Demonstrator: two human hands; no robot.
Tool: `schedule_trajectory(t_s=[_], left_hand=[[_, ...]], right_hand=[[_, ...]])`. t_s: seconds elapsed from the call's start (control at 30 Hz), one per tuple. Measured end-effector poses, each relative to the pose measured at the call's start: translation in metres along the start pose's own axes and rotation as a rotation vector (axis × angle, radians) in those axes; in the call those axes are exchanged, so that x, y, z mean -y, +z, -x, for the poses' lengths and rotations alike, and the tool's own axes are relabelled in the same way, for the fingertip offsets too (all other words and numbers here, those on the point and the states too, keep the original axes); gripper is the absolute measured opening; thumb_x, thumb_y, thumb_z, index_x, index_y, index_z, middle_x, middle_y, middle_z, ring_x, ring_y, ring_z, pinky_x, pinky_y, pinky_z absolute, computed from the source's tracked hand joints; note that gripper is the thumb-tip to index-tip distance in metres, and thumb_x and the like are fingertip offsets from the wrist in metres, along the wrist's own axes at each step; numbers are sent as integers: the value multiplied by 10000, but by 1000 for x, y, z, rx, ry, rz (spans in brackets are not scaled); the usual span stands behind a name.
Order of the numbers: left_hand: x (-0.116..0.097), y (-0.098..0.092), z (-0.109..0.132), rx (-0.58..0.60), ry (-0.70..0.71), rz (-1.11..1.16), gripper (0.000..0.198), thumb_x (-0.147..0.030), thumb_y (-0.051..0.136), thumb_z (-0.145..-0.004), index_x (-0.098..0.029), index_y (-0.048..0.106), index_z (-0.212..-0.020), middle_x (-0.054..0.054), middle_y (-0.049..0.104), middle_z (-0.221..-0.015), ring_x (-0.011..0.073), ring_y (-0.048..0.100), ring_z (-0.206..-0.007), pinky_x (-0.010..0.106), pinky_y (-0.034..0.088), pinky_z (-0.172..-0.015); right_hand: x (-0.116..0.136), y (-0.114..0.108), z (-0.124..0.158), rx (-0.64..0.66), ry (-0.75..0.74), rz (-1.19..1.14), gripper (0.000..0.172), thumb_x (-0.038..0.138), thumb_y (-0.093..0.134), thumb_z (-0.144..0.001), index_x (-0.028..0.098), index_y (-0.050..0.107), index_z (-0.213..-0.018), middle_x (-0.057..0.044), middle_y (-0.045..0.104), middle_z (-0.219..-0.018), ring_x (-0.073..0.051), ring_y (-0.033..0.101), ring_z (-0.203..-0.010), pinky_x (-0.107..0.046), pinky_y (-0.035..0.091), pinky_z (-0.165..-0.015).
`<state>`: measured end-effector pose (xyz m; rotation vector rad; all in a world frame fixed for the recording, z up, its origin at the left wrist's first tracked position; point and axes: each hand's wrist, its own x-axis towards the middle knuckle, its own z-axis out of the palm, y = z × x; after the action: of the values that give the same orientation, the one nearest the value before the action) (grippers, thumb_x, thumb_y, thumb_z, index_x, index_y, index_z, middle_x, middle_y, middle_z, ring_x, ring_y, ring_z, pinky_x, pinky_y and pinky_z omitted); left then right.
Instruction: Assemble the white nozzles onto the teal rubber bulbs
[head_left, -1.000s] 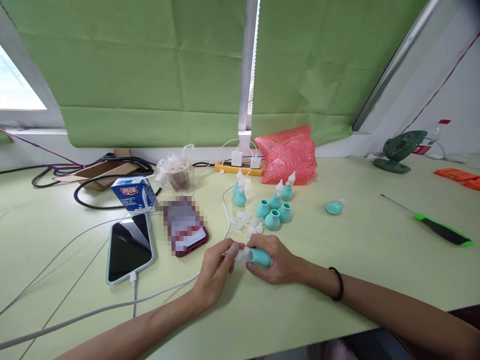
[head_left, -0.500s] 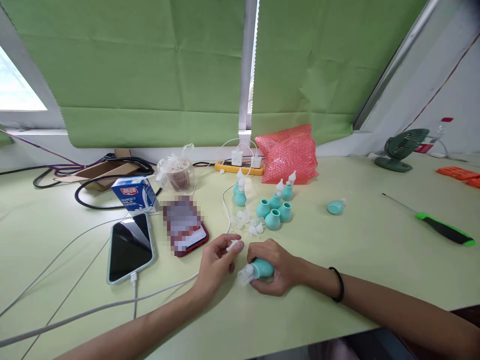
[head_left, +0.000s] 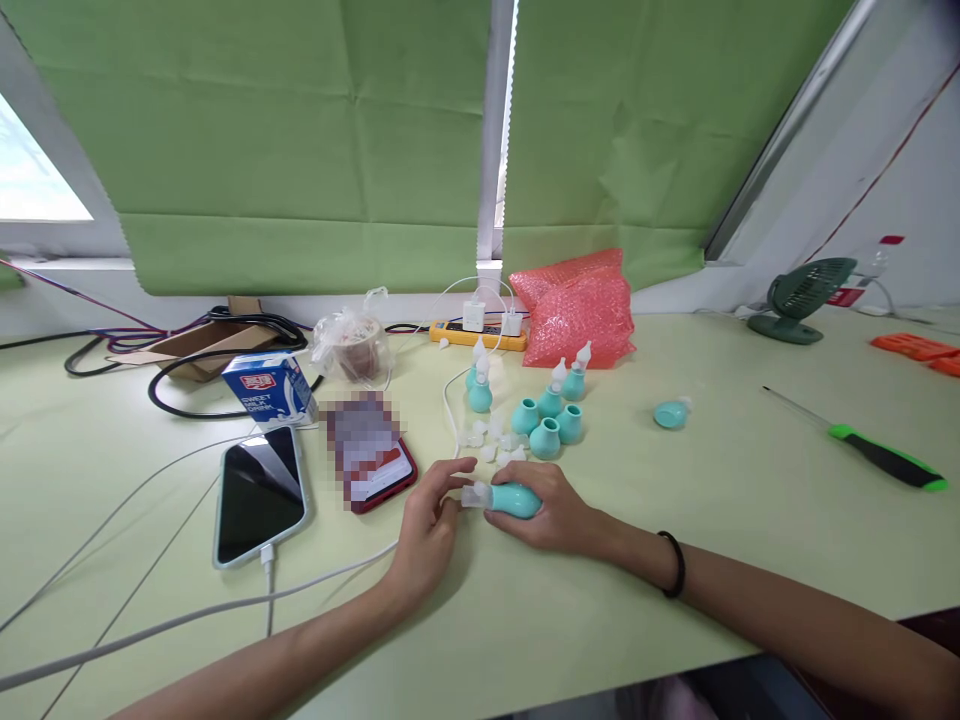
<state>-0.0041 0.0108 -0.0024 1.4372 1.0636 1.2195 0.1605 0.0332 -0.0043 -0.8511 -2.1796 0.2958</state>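
My right hand [head_left: 551,505] is closed around a teal squeeze-bulb nasal aspirator [head_left: 517,500], which lies nearly level with its clear collar pointing left. The curled fingers of my left hand [head_left: 427,525] meet the collar's open end; anything small between them is hidden. Just beyond my hands lie several loose translucent white pieces [head_left: 491,435]. Several open-necked teal bulbs [head_left: 545,438] stand behind, some bare. Others nearby carry clear pointed tips, such as one assembled bulb [head_left: 481,395].
Left of my hands lie a red-cased phone [head_left: 382,480] and a charging phone [head_left: 262,495], with white cables crossing the table. A milk carton [head_left: 270,390], power strip [head_left: 480,336] and pink bubble bags [head_left: 581,315] stand behind. A lone teal bulb [head_left: 670,414] and screwdriver [head_left: 885,458] lie right.
My right hand has lifted slightly and turned the aspirator level. The small white piece seen in my left fingers is no longer visible there; that hand now meets the collar. Some loose white pieces have shifted.
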Motion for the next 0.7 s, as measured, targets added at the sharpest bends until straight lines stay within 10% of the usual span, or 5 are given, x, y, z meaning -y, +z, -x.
schedule_trajectory(t_s=[0.37, 0.7], left_hand=[[-6, 1, 2, 94, 161, -340, 236, -252, 445, -818, -205, 603, -986, 62, 538, -943, 169, 525, -845, 253, 451, -648], [1, -7, -3, 95, 729, -908, 264, -159, 431, -826, -154, 529, -1071, 119, 567, -991, 211, 456, -856, 357, 458, -664]], right_hand=[[-9, -3, 1, -165, -186, 266, 186, 269, 565, -692, 186, 559, -858, -31, 573, -754, -115, 533, -608, -213, 376, -510], [-3, -22, -3, -116, -333, 566, 117, 276, 517, -650, 174, 566, -677, -4, 535, -572, -94, 394, -447, -234, 243, -452]])
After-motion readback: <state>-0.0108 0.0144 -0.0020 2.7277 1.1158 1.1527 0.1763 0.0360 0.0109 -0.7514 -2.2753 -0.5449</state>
